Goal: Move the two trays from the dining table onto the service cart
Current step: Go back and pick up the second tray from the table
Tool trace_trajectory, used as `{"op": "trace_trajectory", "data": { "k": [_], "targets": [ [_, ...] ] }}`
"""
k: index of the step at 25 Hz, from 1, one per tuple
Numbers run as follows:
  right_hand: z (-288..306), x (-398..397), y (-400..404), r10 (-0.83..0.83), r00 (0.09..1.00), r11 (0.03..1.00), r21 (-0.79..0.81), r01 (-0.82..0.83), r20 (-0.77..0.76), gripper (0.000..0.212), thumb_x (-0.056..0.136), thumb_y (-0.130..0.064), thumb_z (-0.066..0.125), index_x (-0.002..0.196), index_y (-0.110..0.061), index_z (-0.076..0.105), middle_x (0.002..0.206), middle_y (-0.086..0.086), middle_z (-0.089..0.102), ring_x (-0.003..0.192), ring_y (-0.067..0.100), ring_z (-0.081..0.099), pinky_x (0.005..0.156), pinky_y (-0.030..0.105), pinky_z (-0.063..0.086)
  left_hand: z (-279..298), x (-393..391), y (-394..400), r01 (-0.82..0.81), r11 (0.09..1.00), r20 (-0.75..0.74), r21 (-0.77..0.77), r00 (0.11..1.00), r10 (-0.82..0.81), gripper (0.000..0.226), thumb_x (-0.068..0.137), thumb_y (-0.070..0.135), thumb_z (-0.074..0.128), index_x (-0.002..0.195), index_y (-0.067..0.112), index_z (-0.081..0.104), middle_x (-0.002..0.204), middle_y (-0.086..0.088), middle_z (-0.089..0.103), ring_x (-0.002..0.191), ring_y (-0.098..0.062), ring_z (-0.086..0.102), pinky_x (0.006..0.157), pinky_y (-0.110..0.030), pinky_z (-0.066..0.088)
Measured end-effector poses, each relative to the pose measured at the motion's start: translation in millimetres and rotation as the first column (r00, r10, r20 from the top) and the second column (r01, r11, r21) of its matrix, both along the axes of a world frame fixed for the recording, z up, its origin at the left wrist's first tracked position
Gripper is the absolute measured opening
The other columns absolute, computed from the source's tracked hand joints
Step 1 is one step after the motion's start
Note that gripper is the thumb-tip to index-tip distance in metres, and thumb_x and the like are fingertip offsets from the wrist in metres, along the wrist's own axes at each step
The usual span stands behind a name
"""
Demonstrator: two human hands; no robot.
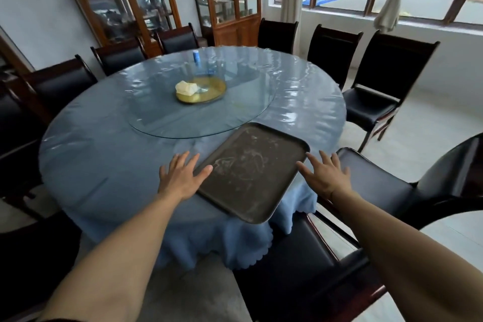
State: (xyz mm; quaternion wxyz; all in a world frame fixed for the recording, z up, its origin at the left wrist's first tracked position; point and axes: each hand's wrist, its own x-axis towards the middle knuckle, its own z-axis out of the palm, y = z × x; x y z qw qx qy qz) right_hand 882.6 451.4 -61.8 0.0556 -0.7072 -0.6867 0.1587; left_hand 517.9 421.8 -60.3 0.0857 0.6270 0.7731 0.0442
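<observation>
Only one tray [252, 172] visible, overhanging table [104, 144]; both hands [181, 178] [325, 178] spread, empty

Left hand [180, 178] and right hand [325, 178] outstretched, palms down, fingers spread.

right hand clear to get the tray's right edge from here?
Probably yes: the right hand is open just off the tray, nothing between them, and the near corner overhangs the table.
</observation>
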Motion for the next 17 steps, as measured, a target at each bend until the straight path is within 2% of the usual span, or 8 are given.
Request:
{"op": "trace_trajectory", "data": {
  "k": [8,17],
  "targets": [
    [-18.3,-10.2,22.5,-0.027,0.999,0.999,-0.047,0.026,-0.017,0.074,0.09,-0.076,0.018,0.153,-0.037,0.023,0.165,0.002,0.011,0.151,0.027,-0.005,0.117,0.063,0.005,-13.1,-3.5,31.7,0.015,0.999,0.013,-0.043,1.0,-0.014,0.077,0.09,0.076,0.023,0.155,0.035,0.024,0.166,0.004,0.012,0.152,-0.019,0.002,0.118,-0.055,0.003],
    [-60.8,-49.4,68.1,-0.174,0.984,0.973,-0.146,0.179,0.043,0.074,0.091,-0.075,0.018,0.154,-0.037,0.022,0.166,0.002,0.01,0.151,0.029,-0.004,0.116,0.064,0.005,-66.5,-43.9,137.4,0.138,0.982,0.06,-0.127,0.99,-0.131,0.077,0.089,0.077,0.027,0.154,0.035,0.026,0.166,0.003,0.015,0.152,-0.018,0.003,0.118,-0.054,0.003]
  ]
}}
